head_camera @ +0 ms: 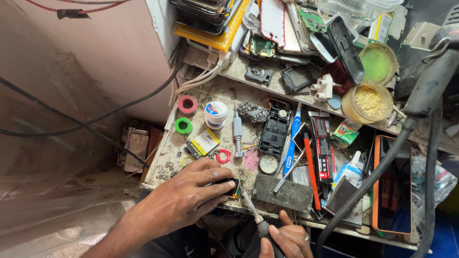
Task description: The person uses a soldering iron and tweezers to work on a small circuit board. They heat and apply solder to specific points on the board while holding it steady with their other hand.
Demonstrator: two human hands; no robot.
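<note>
One head-worn camera looks steeply down, close over the cluttered workbench [201, 86] near its front edge.

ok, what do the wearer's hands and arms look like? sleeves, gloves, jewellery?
Both bare, no gloves. The left hand and its forearm show no sleeve, watch or ring. The right hand has a ring on one finger; its wrist and arm are out of frame.
</note>
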